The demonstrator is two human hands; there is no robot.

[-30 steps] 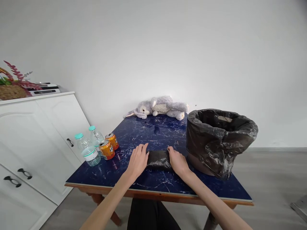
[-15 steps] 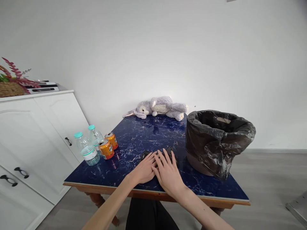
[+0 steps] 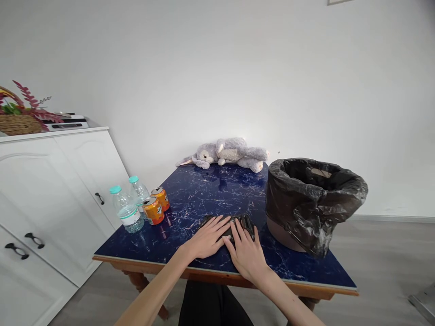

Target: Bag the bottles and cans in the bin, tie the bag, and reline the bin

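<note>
A crumpled black plastic bag [image 3: 247, 222] lies on the blue marbled table near its front edge, mostly covered by my hands. Resting flat on its left part is my left hand [image 3: 209, 237], fingers stretched out to the right. My right hand [image 3: 245, 250] presses on the right part with its fingers spread forward, the thumb close to the left hand's fingers. To the right of my hands stands a trash bin [image 3: 283, 235] lined with a black bag [image 3: 295, 199] folded over its rim.
Two clear bottles [image 3: 131, 219] with teal caps and two orange cans [image 3: 153, 210] stand at the table's left edge. A grey plush rabbit [image 3: 234, 154] lies at the back by the wall. White cabinets [image 3: 68, 190] flank the left side, with a basket [image 3: 20, 124] on top.
My hands have slid slightly apart, the right one moving a little right and down, so more of the black bag shows. The view has shifted slightly.
</note>
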